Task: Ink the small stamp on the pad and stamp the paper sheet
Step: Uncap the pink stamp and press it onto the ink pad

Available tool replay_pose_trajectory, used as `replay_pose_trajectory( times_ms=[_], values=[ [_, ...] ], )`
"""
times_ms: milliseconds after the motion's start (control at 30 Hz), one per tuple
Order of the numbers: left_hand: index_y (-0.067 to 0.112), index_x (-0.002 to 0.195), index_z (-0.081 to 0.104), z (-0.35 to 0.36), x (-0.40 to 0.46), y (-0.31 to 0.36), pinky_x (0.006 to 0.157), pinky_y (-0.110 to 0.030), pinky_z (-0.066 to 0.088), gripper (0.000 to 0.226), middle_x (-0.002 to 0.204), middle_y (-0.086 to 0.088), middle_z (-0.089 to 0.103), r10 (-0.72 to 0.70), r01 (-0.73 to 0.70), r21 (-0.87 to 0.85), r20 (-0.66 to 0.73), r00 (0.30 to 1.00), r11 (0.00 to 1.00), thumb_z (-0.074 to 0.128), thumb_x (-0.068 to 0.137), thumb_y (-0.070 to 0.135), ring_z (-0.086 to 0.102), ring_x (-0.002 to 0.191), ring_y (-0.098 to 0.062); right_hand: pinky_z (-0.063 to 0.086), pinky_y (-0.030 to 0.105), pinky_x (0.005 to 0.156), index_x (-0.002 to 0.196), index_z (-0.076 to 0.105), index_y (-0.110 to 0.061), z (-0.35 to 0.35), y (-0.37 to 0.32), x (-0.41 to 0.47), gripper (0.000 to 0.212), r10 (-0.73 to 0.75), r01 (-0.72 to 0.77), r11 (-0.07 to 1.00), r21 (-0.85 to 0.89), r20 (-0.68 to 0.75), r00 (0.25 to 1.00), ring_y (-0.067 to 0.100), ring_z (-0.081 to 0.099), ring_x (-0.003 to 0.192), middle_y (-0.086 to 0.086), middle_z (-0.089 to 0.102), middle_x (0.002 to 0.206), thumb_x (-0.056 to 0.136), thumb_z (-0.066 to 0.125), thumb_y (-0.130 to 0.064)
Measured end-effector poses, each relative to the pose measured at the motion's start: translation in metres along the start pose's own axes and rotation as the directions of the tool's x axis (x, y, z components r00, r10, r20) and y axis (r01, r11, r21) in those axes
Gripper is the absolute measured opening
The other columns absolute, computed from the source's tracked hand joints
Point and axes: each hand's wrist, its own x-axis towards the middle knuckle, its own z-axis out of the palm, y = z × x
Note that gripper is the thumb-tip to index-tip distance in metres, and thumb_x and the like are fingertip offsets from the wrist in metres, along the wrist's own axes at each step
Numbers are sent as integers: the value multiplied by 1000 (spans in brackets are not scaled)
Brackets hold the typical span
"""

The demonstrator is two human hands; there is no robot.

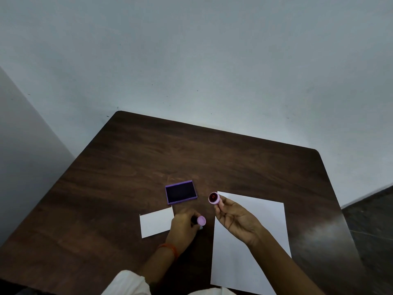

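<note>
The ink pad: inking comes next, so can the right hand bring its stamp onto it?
Probably yes. The ink pad lies open, just left of the right hand holding the stamp, with only bare table between.

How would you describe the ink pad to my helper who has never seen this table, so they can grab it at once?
Start at the dark brown wooden table and find the large white paper sheet on its right side. Left of that sheet's far corner lies the rectangular purple ink pad, open, with a dark inked surface. Unlike the small white card nearer the person, it has a raised purple rim.
</note>
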Motion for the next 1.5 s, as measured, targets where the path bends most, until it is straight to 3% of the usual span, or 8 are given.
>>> replay_pose_trajectory(
  times_ms=[400, 633, 767, 900, 1000, 1133, 1267, 1500],
  values=[
    [22, 107, 63, -48, 11, -8, 68, -5, 37, 35, 111, 2, 62, 86, -81, 29, -239, 967, 996, 74, 73, 19, 53, 75, -2, 60, 23, 61, 84, 75, -5, 16, 2, 12, 23, -9, 5, 999, 48, 76, 997, 17, 73, 75, 12, 77, 87, 67, 61, 2],
    [23, 133, 41, -85, 31, -40, 104, -34, 34, 67, 141, -1, 41, -2, 34, 164, -195, 981, 986, 71, 74, 34, 33, 129, -20, 59, 20, 65, 90, 73, -12, 32, 2, 37, 22, -122, 104, 960, -259, -54, 991, 16, 71, 84, 6, 76, 91, 83, 57, 1],
    [22, 140, 29, -86, 41, -50, 109, -38, 30, 78, 147, -5, 31, -23, 34, 196, -54, 998, 980, 68, 76, 42, 26, 134, -23, 56, 15, 58, 98, 67, -11, 54, 10, 61, 18, -325, 122, 653, -748, -130, 937, 14, 67, 85, 6, 70, 96, 80, 67, -7],
    [19, 140, 32, -85, 47, -59, 106, -36, 30, 79, 143, -8, 35, 21, -17, 228, -12, 1000, 974, 68, 74, 46, 27, 128, -24, 54, 26, 71, 89, 69, -12, 74, 23, 81, 10, -502, 240, 112, -964, 154, 851, 18, 64, 82, 6, 69, 89, 80, 66, -15],
    [18, 137, 38, -85, 50, -64, 105, -37, 31, 77, 140, -8, 38, 45, -41, 198, -16, 999, 979, 71, 72, 43, 28, 126, -25, 48, 36, 83, 99, 64, -4, 82, 33, 100, 18, -426, 276, -213, -937, 343, 837, 29, 59, 94, 18, 64, 103, 84, 56, -6],
    [20, 135, 42, -84, 51, -68, 103, -34, 31, 73, 138, -6, 40, 56, -49, 152, -36, 998, 987, 73, 71, 40, 29, 124, -23, 37, 35, 101, 122, 49, -2, 86, 42, 118, 33, -118, 176, -541, -823, 281, 952, 32, 45, 121, 19, 49, 131, 90, 42, -6],
    [20, 133, 44, -84, 51, -69, 102, -32, 31, 72, 136, -3, 42, 70, -62, 126, -58, 996, 990, 73, 71, 41, 30, 121, -22, 36, 37, 102, 128, 42, -2, 76, 46, 111, 39, -83, 266, -678, -686, 431, 899, 30, 40, 125, 19, 45, 135, 89, 44, -6],
    [22, 132, 45, -83, 51, -69, 100, -31, 32, 69, 136, -1, 43, 77, -70, 114, -65, 995, 991, 73, 72, 39, 32, 117, -22, 37, 33, 97, 125, 44, -4, 82, 60, 115, 37, -231, 149, -583, -798, 339, 912, 26, 46, 117, 15, 49, 129, 90, 50, -16]
  ],
)
